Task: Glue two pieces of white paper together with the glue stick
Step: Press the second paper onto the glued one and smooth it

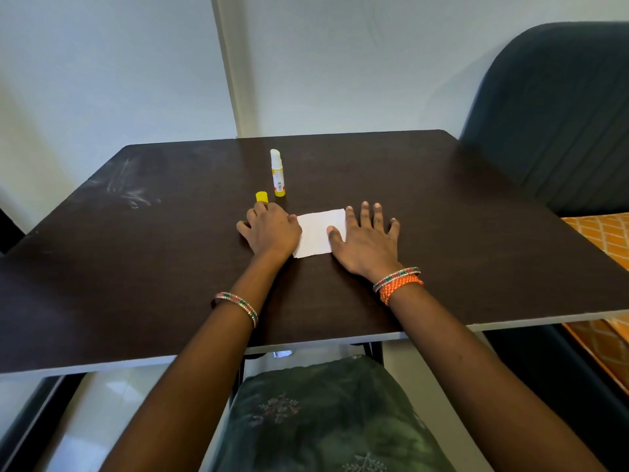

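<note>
Dark brown wood-grain tabletop (442, 216) fills most of the view, matte, w/ pale scuff marks (131, 190) toward its far left corner and a thin light edge along the near side. Behind it a plain white wall (102, 63); to the right, a dark ribbed chair back (561, 114) and a strip of orange patterned fabric (606, 233). Below the near edge, a dark green floral cloth (323, 420) over the person's lap.

Left hand (270, 231) lies flat, fingers spread and relaxed, palm pressing the left edge of the white paper (318, 231); bangle (238, 306) on that wrist. Right hand (366, 238) also flat and splayed – thumb on the paper's right part, other fingers on bare tabletop just beside it; beaded bangle plus orange woven band (400, 284) at the wrist. Neither hand grips anything.

Paper is a small rectangle, flat, near the tabletop's middle – can't tell if it's one sheet or two stacked.

Glue stick (277, 173) stands upright just beyond the paper, uncapped, white glue exposed, yellow base. Its yellow cap (261, 197) sits apart, near the left fingertips.
</note>
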